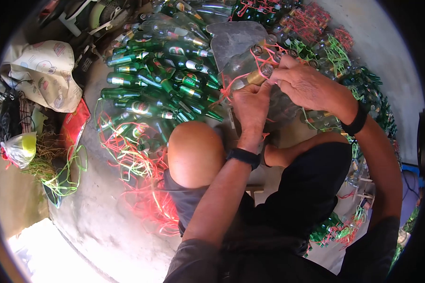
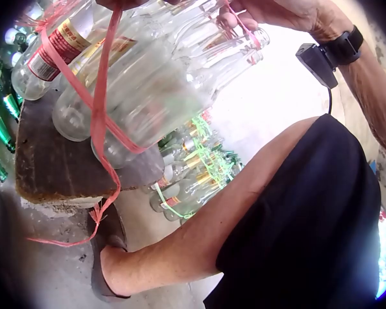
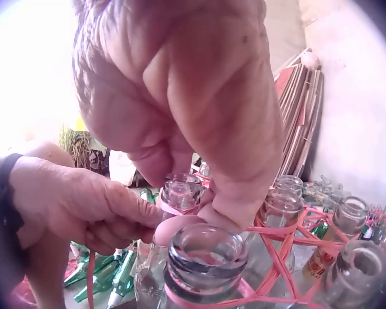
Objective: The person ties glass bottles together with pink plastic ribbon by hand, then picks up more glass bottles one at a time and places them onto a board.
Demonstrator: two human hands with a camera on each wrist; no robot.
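Observation:
Clear glass bottles point(image 2: 161, 103) stand in a bundle on a dark, worn board point(image 2: 42, 151), bound by pink plastic twine point(image 2: 98, 109). Around the bottle necks point(image 3: 209, 257) the same twine crosses from one to another. My left hand point(image 1: 251, 107) pinches a strand at the bundle's near side, and its loose end hangs down past the board. Close against it, my right hand point(image 1: 309, 86) has its fingers curled in among the necks, pinching the twine beside one bottle mouth point(image 3: 182, 187). The fingertips of both hands nearly meet there.
Many green bottles point(image 1: 151, 80) lie piled on the left. Tangled pink and green twine point(image 1: 137, 160) spreads on the floor beside my knee. More tied bundles point(image 1: 335, 56) line the wall at right. A printed cloth bag point(image 1: 49, 70) sits at far left.

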